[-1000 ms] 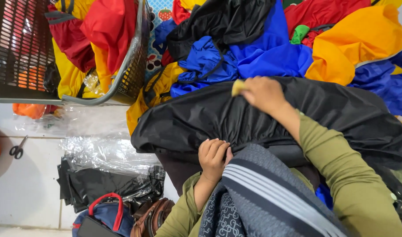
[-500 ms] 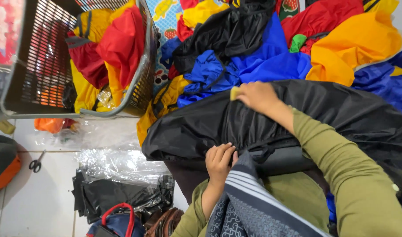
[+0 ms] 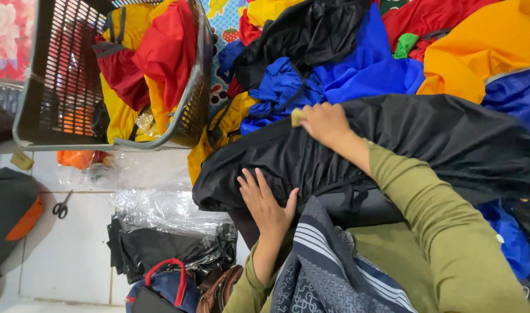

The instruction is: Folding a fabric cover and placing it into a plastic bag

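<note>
Pressing down on the black garment (image 3: 439, 145) across the middle of the frame with the left hand (image 3: 268, 203), palm flat, fingers spread, gripping nothing. Pinching a small pale yellow piece (image 3: 298, 117) in the right hand (image 3: 326, 123), just above centre, fingers closed round it and its tip touching the cloth at the garment's upper edge. Hard to tell what the piece is: too small.

Judging by that: hold the flat palm firm so the slippery fabric stays taut between the two hands. Work the yellow piece with light, even pressure, away from the anchoring palm rather than towards it. Watch the folds by the lower edge, where the dark straps bunch up. Mind the blue fabric (image 3: 357, 75) and orange fabric (image 3: 479, 52) heaped just beyond at the top. Leave the dark mesh basket (image 3: 27, 87) at upper left and the scissors (image 3: 60, 206) on the floor at far left out of it.
</note>
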